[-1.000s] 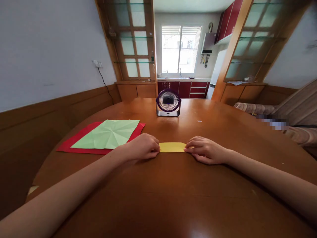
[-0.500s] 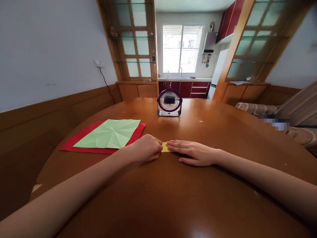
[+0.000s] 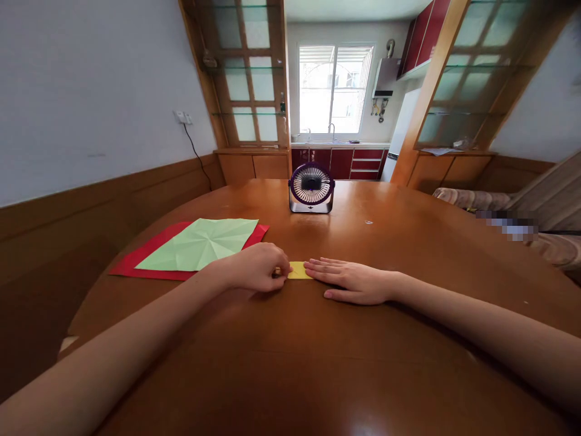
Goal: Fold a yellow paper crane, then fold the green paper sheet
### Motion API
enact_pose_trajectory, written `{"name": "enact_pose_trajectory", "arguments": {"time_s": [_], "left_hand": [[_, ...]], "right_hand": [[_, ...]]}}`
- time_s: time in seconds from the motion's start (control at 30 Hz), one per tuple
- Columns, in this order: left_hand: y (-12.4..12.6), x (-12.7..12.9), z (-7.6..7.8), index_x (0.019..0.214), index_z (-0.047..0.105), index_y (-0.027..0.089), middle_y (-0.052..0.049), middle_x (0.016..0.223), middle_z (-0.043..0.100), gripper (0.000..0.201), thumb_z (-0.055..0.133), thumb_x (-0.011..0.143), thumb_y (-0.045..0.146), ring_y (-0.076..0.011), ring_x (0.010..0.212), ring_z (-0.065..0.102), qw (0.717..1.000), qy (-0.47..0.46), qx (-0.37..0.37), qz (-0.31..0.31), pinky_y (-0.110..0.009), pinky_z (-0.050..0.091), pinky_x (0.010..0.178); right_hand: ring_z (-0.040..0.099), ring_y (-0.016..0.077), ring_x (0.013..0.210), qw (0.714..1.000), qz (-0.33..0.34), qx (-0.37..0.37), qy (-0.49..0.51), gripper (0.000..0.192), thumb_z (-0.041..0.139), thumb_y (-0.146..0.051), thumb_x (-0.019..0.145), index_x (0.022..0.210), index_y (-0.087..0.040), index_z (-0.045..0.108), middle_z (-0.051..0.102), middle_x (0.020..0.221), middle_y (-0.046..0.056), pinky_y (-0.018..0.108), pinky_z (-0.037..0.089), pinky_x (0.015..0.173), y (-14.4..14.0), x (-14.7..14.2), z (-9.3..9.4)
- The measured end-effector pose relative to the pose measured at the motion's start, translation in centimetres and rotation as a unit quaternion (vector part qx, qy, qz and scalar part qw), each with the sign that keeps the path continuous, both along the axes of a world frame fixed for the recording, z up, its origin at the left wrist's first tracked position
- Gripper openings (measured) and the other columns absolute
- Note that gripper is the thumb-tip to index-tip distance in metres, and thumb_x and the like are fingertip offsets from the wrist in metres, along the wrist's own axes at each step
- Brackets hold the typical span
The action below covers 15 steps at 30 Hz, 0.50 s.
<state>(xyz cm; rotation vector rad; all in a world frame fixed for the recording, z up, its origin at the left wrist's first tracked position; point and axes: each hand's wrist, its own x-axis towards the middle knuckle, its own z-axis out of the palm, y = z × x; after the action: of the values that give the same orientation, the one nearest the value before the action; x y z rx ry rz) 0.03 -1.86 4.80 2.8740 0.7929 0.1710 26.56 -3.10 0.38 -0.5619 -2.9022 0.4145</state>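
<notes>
A small strip of folded yellow paper [image 3: 298,270] lies flat on the brown table between my two hands. Its left end is in the curled fingers and thumb of my left hand [image 3: 256,266], where a bit of yellow shows in the gap between them. My right hand [image 3: 351,280] rests palm down with its fingers stretched out, the tips pressing on the strip's right end and covering it. Left of my hands, a creased light green sheet of paper [image 3: 202,245] is spread over a larger red sheet [image 3: 129,264].
A small round purple-black desk fan [image 3: 311,184] stands on the table [image 3: 290,375] beyond my hands. A tiny pale scrap [image 3: 368,222] lies to its right. Wooden cabinets and a kitchen window are behind. A striped sofa [image 3: 476,198] is off to the right.
My left hand has shifted slightly left and loosened from a fist into a pinch, so more of the yellow strip shows. The right hand stays almost in place.
</notes>
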Motion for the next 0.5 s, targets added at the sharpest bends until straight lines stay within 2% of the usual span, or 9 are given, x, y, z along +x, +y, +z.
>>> {"name": "enact_pose_trajectory", "arguments": {"time_s": [0.1, 0.2, 0.27, 0.37, 0.5], "left_hand": [[1.1, 0.1, -1.2, 0.081, 0.069, 0.016, -0.001, 0.071, 0.067, 0.019, 0.051, 0.084, 0.021, -0.0118, 0.062, 0.057, 0.996, -0.069, -0.014, 0.055, -0.022, 0.040, 0.059], [2.2, 0.5, -2.7, 0.092, 0.070, 0.016, -0.001, 0.071, 0.067, 0.023, 0.051, 0.089, 0.028, -0.0116, 0.062, 0.057, 0.986, -0.129, -0.045, 0.096, -0.021, 0.040, 0.058], [2.7, 0.5, -3.3, 0.089, 0.069, 0.015, -0.003, 0.078, 0.067, 0.021, 0.055, 0.087, 0.031, -0.0126, 0.069, 0.058, 0.983, -0.149, -0.064, 0.085, -0.021, 0.042, 0.061], [3.3, 0.1, -3.4, 0.088, 0.068, 0.016, -0.004, 0.085, 0.066, 0.020, 0.058, 0.086, 0.033, -0.0135, 0.076, 0.059, 0.983, -0.152, -0.094, 0.048, -0.022, 0.044, 0.066], [4.1, -1.2, -2.9, 0.081, 0.064, 0.015, -0.003, 0.082, 0.063, 0.026, 0.065, 0.081, 0.041, -0.0128, 0.072, 0.056, 0.978, -0.130, -0.155, 0.044, -0.023, 0.042, 0.062]], "right_hand": [[0.016, 0.0189, 0.146, 1.000, -0.001, 0.009, 0.000, 0.060, 0.038, -0.039, 0.100, 0.152, -0.018, 0.017, 0.023, 0.156, 0.008, 0.041, 0.014, 0.122, 0.0, 0.0, 0.0], [0.015, 0.0187, 0.146, 1.000, -0.002, 0.019, -0.012, 0.060, 0.037, -0.039, 0.101, 0.152, -0.017, 0.015, 0.022, 0.157, 0.009, 0.041, 0.014, 0.122, 0.0, -0.1, 0.0], [0.015, 0.0188, 0.146, 1.000, -0.002, 0.024, -0.015, 0.060, 0.037, -0.039, 0.101, 0.152, -0.017, 0.015, 0.022, 0.157, 0.009, 0.042, 0.014, 0.122, 0.0, -0.1, 0.0], [0.016, 0.0190, 0.146, 1.000, 0.001, 0.026, -0.009, 0.060, 0.037, -0.038, 0.101, 0.153, -0.017, 0.014, 0.023, 0.156, 0.009, 0.042, 0.015, 0.122, -0.1, -0.1, 0.0], [0.016, 0.0197, 0.146, 1.000, -0.001, 0.021, -0.007, 0.060, 0.037, -0.037, 0.100, 0.152, -0.016, 0.016, 0.024, 0.156, 0.010, 0.043, 0.015, 0.122, -0.1, 0.0, 0.0]]}}
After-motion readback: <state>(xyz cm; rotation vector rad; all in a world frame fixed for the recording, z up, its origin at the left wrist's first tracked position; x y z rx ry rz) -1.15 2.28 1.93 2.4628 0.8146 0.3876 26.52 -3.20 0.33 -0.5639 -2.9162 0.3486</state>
